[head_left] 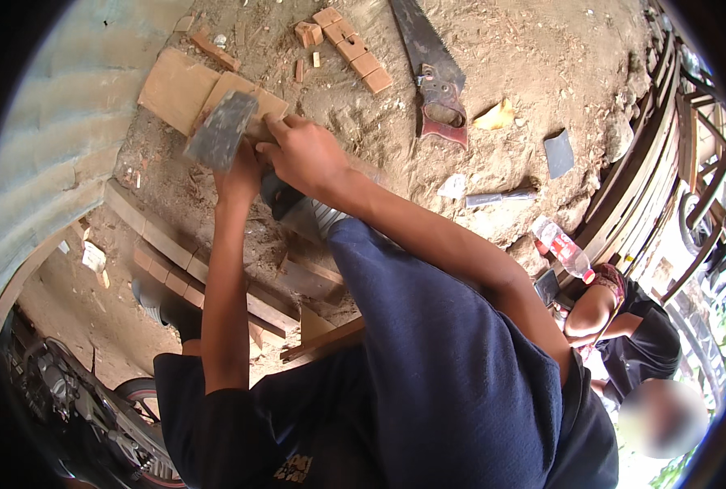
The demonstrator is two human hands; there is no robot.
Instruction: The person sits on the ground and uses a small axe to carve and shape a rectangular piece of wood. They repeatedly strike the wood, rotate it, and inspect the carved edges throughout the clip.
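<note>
My right hand (308, 157) is closed on the short handle of a hatchet-like tool with a broad grey metal blade (224, 130), which is slightly smeared by motion. Beneath that blade is my left hand (239, 178); its fingers are mostly hidden, so what it holds cannot be made out. Just beyond the blade lies a flat brown wooden board (180, 88) on the dirt, with a second wood piece (241, 88) overlapping its right side. A shoe (280, 196) of mine is close below my right hand.
A handsaw (432, 77) lies at the far middle, beside a row of small wooden blocks (352, 49). Lengths of wood (163, 236) lie near my left forearm. A plastic bottle (563, 248) and a seated person (632, 342) are at right, a motorcycle (94, 407) at lower left, metal sheeting (61, 138) at left.
</note>
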